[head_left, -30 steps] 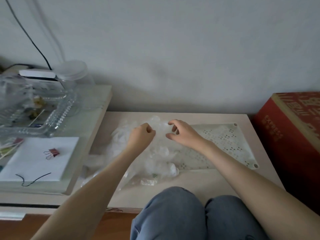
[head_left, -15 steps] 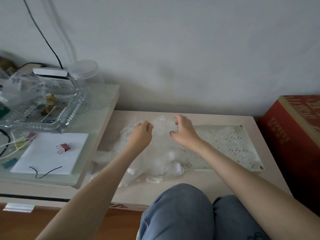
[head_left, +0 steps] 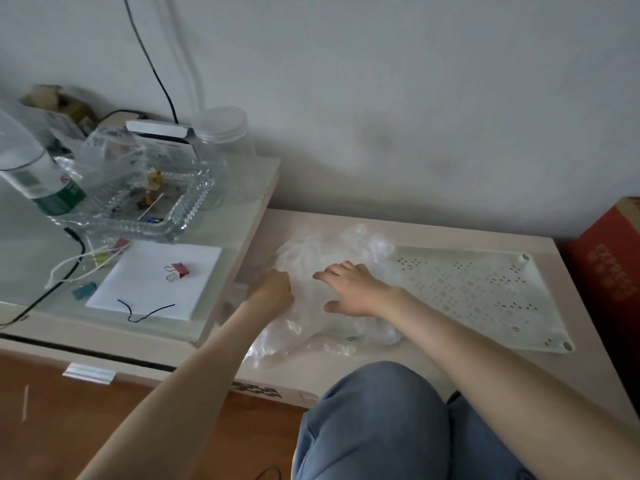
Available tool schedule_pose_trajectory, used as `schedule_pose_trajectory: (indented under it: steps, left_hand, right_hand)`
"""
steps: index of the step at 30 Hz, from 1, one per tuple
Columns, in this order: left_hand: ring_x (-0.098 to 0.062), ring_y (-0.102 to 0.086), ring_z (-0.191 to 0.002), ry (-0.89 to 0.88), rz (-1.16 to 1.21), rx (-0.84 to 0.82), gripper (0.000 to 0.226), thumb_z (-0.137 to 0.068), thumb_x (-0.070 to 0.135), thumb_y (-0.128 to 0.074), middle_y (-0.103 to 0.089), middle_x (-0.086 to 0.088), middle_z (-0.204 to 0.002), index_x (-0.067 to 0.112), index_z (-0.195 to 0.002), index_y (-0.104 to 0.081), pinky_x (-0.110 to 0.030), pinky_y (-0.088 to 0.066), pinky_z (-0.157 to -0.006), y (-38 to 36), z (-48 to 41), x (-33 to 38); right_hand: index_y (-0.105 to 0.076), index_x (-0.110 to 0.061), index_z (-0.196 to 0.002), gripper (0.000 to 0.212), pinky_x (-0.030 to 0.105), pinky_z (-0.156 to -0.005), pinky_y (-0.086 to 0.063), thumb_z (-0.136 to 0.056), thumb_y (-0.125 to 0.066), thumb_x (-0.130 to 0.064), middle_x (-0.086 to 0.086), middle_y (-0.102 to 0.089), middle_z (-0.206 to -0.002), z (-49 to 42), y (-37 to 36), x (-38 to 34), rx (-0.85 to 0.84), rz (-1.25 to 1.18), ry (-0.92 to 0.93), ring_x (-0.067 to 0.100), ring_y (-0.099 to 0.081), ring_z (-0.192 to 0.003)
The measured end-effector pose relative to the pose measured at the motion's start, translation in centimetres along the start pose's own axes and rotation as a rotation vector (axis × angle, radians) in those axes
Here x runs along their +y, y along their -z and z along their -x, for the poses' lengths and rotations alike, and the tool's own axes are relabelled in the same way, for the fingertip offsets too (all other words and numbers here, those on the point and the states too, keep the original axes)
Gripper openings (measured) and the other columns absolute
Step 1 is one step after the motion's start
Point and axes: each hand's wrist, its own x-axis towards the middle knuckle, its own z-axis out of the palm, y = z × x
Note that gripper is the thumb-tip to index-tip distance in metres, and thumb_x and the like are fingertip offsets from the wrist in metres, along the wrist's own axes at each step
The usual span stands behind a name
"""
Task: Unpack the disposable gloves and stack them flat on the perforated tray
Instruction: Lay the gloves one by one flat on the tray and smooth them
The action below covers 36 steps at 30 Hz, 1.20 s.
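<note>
Right hand (head_left: 349, 289), formerly pinching, now presses spread on the clear crinkled plastic gloves (head_left: 322, 254) at nine o'clock on the white perforated plastic tray (head_left: 485, 296), left hand (head_left: 273, 289) gripping them; flattening judged underway, next needs smoothing toward three o'clock.

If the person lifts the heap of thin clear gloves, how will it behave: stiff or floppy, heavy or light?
Probably floppy: the heap of gloves lies crumpled and dents under the right hand. Likely very light: the film is thin and see-through. It may slide on the smooth perforated tray.

Beige table (head_left: 585, 327), perforated tray (head_left: 485, 292) on it; clear gloves (head_left: 311, 254) heaped leftward
</note>
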Motion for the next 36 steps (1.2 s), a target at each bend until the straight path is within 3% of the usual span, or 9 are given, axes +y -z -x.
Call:
schedule_pose_trajectory:
  steps: [6,10,15,18,22,25,27,31,36]
  left_hand:
    - [-0.025,-0.048,-0.116,-0.175,0.054,-0.090,0.067,-0.082,0.054,-0.063,-0.048,-0.005,-0.127,0.013,-0.132,-0.044,-0.035,-0.042,-0.091,-1.8,0.0,0.2]
    - [-0.025,-0.054,-0.109,-0.190,0.013,0.057,0.029,-0.093,0.032,-0.053,-0.054,-0.006,-0.121,0.013,-0.115,-0.056,-0.030,-0.038,-0.078,-1.3,-0.1,0.4]
    - [-0.033,-0.058,-0.098,-0.182,0.231,0.234,0.025,-0.099,0.026,-0.045,-0.066,-0.015,-0.103,0.006,-0.099,-0.061,-0.034,-0.042,-0.076,0.5,0.5,0.4]
    - [-0.040,-0.055,-0.079,-0.158,0.439,0.409,0.026,-0.096,0.021,-0.046,-0.062,-0.020,-0.079,0.002,-0.080,-0.055,-0.038,-0.038,-0.065,2.2,1.6,1.3]
    - [-0.018,-0.036,-0.057,-0.018,0.896,0.494,0.032,-0.092,0.022,-0.049,-0.042,-0.004,-0.059,0.005,-0.066,-0.040,-0.026,-0.027,-0.049,4.7,2.3,2.3]
    - [-0.017,-0.038,-0.060,-0.047,1.207,0.358,0.029,-0.088,0.024,-0.051,-0.047,-0.002,-0.060,0.007,-0.065,-0.042,-0.028,-0.031,-0.056,6.1,2.5,3.1]
    - [-0.017,-0.041,-0.061,-0.082,1.364,0.247,0.025,-0.091,0.017,-0.051,-0.047,0.001,-0.059,0.011,-0.067,-0.047,-0.025,-0.035,-0.055,7.0,2.8,4.0]
    - [-0.020,-0.057,-0.053,-0.113,1.467,0.038,0.019,-0.094,0.014,-0.052,-0.059,-0.013,-0.070,0.002,-0.082,-0.062,-0.025,-0.048,-0.051,7.9,2.7,6.0]
    - [-0.009,-0.032,-0.042,-0.064,1.414,-0.064,0.024,-0.095,0.028,-0.059,-0.054,-0.002,-0.065,0.004,-0.093,-0.056,-0.016,-0.028,-0.035,7.8,1.7,8.8]
  right_hand:
    - [-0.040,-0.016,-0.141,0.046,0.039,-0.095,-0.033,-0.098,-0.048,-0.032,0.010,-0.045,-0.133,-0.3,-2.2,-0.4,0.002,0.091,-0.084,0.029,-0.039,-0.125]
    - [-0.059,-0.006,-0.117,0.029,0.035,-0.079,-0.036,-0.102,-0.040,-0.022,0.012,-0.054,-0.112,-0.8,-2.9,-0.5,0.160,0.025,-0.102,0.031,-0.050,-0.108]
    - [-0.045,-0.010,-0.135,0.040,0.034,-0.093,-0.044,-0.098,-0.050,-0.026,0.009,-0.051,-0.126,-1.1,-1.7,-0.3,0.244,-0.545,-0.265,0.025,-0.052,-0.115]
    - [-0.045,-0.015,-0.134,0.040,0.031,-0.091,-0.046,-0.096,-0.052,-0.024,0.003,-0.058,-0.109,-1.5,-0.8,0.0,0.380,-0.967,-0.383,0.023,-0.059,-0.106]
    - [-0.041,-0.017,-0.134,0.044,0.041,-0.105,-0.044,-0.094,-0.057,-0.011,0.001,-0.056,-0.112,-1.3,0.5,0.5,0.490,-1.403,-0.333,0.020,-0.059,-0.107]
    - [-0.029,-0.029,-0.141,0.068,0.032,-0.109,-0.034,-0.087,-0.069,-0.021,-0.010,-0.045,-0.131,-0.3,1.4,0.8,0.269,-1.453,-0.155,0.005,-0.044,-0.121]
    - [-0.042,-0.028,-0.135,0.064,0.031,-0.109,-0.032,-0.081,-0.075,-0.033,-0.013,-0.054,-0.130,0.0,1.8,1.2,0.192,-1.397,-0.043,0.003,-0.046,-0.124]
    - [-0.063,-0.019,-0.120,0.047,0.028,-0.100,-0.043,-0.076,-0.068,-0.035,-0.004,-0.067,-0.118,1.4,3.2,1.7,0.434,-1.368,-0.138,0.012,-0.058,-0.116]
    - [-0.067,-0.001,-0.096,0.024,0.039,-0.088,-0.046,-0.084,-0.068,-0.022,0.011,-0.066,-0.096,4.5,4.0,4.9,0.671,-1.511,-0.249,0.023,-0.061,-0.092]
